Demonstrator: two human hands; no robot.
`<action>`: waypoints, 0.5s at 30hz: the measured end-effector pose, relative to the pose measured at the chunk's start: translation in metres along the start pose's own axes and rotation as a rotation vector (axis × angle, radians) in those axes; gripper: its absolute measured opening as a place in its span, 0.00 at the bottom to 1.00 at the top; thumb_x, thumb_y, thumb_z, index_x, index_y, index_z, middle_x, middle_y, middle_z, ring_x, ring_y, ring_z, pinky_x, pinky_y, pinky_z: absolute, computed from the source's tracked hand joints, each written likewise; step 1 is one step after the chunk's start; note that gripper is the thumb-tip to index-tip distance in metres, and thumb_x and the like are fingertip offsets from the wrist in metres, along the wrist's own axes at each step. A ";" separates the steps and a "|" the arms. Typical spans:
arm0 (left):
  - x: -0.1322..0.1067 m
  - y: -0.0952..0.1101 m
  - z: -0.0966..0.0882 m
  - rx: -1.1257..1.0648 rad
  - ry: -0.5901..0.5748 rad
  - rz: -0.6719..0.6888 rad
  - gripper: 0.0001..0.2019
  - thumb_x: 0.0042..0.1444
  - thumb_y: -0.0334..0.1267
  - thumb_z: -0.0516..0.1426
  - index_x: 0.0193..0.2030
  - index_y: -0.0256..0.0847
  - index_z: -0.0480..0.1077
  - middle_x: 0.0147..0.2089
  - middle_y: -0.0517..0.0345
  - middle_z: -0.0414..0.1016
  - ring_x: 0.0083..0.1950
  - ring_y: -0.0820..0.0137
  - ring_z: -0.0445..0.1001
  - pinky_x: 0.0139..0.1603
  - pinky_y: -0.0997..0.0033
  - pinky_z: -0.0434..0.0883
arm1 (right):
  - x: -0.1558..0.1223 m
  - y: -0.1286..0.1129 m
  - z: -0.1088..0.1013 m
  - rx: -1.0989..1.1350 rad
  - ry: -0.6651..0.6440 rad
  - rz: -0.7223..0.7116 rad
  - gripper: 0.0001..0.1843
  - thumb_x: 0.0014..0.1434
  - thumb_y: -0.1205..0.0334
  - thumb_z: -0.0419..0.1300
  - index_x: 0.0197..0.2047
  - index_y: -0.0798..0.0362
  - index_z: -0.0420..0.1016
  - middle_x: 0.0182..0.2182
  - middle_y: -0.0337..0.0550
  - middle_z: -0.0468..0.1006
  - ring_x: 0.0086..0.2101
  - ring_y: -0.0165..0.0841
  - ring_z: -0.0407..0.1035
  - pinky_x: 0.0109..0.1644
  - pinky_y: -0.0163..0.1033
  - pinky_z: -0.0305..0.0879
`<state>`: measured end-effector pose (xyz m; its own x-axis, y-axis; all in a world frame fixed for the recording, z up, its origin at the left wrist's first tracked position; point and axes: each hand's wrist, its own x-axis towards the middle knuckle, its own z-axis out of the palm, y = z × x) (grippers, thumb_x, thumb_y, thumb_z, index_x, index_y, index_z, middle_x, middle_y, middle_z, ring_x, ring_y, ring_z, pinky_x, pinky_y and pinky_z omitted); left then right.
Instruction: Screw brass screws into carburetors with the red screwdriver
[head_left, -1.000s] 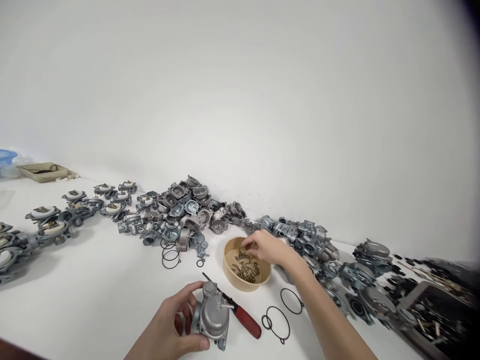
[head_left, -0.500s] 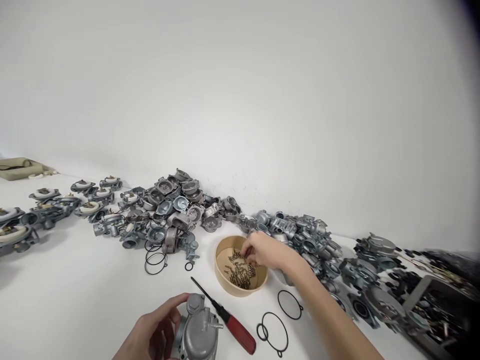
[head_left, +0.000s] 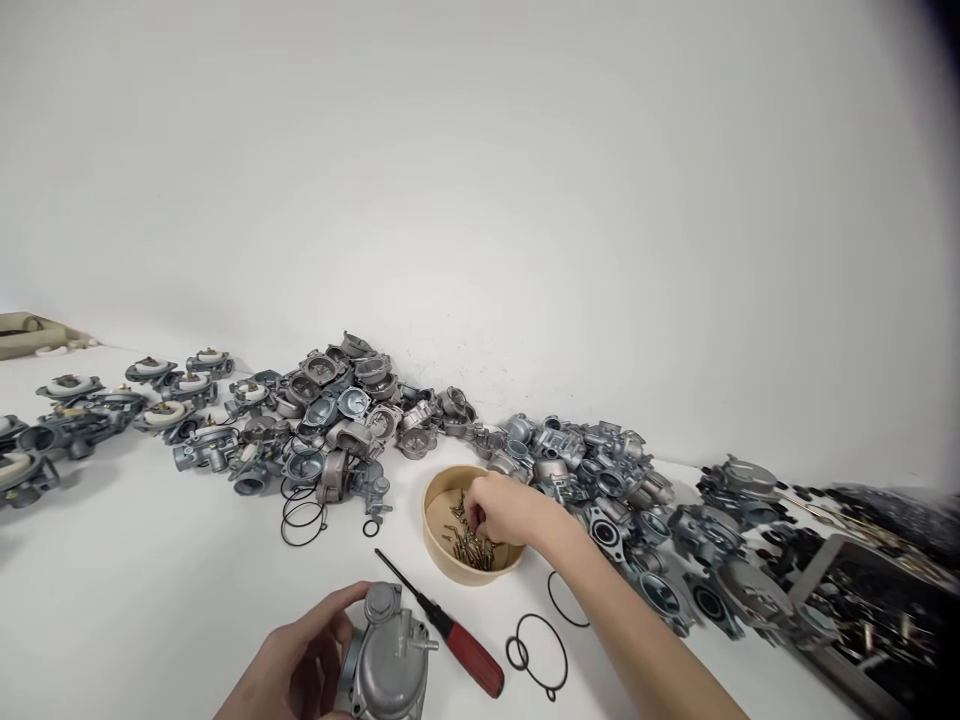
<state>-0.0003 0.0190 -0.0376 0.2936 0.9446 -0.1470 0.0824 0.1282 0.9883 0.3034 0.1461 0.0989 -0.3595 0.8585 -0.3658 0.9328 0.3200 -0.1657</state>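
My left hand (head_left: 304,655) is wrapped round the side of a grey metal carburetor (head_left: 391,660) at the bottom of the view, its rounded bowl cover facing up. My right hand (head_left: 499,510) reaches into a tan round bowl (head_left: 439,545) with its fingers closed down among small brass-coloured screws (head_left: 469,545). Whatever the fingertips pinch is hidden behind the hand. Between the carburetor and the bowl lies a screwdriver (head_left: 469,655) with a red and black handle, its tip pointing to the upper left.
Float bowls (head_left: 352,400) are heaped behind, with carburetor bodies (head_left: 187,390) at left and more carburetor parts (head_left: 577,460) at right. Black rubber rings (head_left: 544,655) lie right of the screwdriver, others (head_left: 304,520) left of the bowl. A grey tray (head_left: 817,580) of small parts stands far right.
My right hand has moved deeper and slightly left in the bowl, into the screws. The whole view has shifted a little; my left hand still holds the carburetor.
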 end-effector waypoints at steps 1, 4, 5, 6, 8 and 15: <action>0.000 0.000 0.000 0.001 0.000 -0.001 0.48 0.42 0.58 0.75 0.71 0.50 0.72 0.49 0.51 0.76 0.41 0.59 0.74 0.49 0.59 0.76 | 0.000 0.000 0.000 -0.003 -0.002 -0.004 0.19 0.51 0.83 0.62 0.36 0.53 0.89 0.38 0.49 0.88 0.37 0.41 0.80 0.30 0.36 0.62; 0.000 0.001 0.001 -0.005 0.001 -0.002 0.48 0.42 0.57 0.76 0.71 0.50 0.72 0.49 0.51 0.75 0.42 0.59 0.74 0.50 0.59 0.75 | 0.001 0.002 0.001 -0.010 -0.008 -0.013 0.21 0.51 0.82 0.62 0.41 0.52 0.89 0.41 0.49 0.88 0.39 0.41 0.81 0.30 0.35 0.63; -0.001 0.001 0.001 -0.011 0.001 0.001 0.48 0.42 0.57 0.76 0.72 0.50 0.72 0.48 0.51 0.75 0.42 0.59 0.74 0.49 0.59 0.75 | 0.000 0.002 0.001 -0.012 -0.010 -0.015 0.21 0.52 0.81 0.63 0.42 0.52 0.89 0.43 0.49 0.88 0.39 0.40 0.81 0.31 0.35 0.63; -0.001 0.001 0.001 -0.018 0.001 0.006 0.48 0.42 0.57 0.76 0.71 0.50 0.72 0.48 0.51 0.75 0.42 0.59 0.74 0.49 0.59 0.75 | 0.000 0.002 0.001 -0.015 -0.012 -0.016 0.22 0.52 0.81 0.63 0.44 0.52 0.89 0.43 0.49 0.88 0.40 0.41 0.81 0.31 0.35 0.63; -0.001 0.002 0.002 -0.029 0.000 0.016 0.49 0.41 0.58 0.77 0.71 0.49 0.72 0.48 0.51 0.75 0.41 0.60 0.73 0.49 0.59 0.75 | 0.000 0.002 0.001 -0.023 -0.011 -0.015 0.22 0.52 0.80 0.64 0.45 0.52 0.89 0.45 0.50 0.88 0.42 0.42 0.81 0.32 0.36 0.63; 0.000 0.004 0.003 -0.022 0.005 0.015 0.49 0.40 0.59 0.76 0.71 0.49 0.73 0.49 0.50 0.75 0.41 0.59 0.74 0.50 0.57 0.75 | 0.002 0.000 0.003 -0.048 -0.006 -0.009 0.17 0.51 0.78 0.66 0.41 0.55 0.89 0.42 0.52 0.87 0.39 0.42 0.80 0.28 0.36 0.60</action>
<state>0.0030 0.0182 -0.0338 0.2895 0.9480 -0.1324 0.0571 0.1209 0.9910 0.3025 0.1471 0.0957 -0.3679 0.8532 -0.3697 0.9296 0.3468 -0.1247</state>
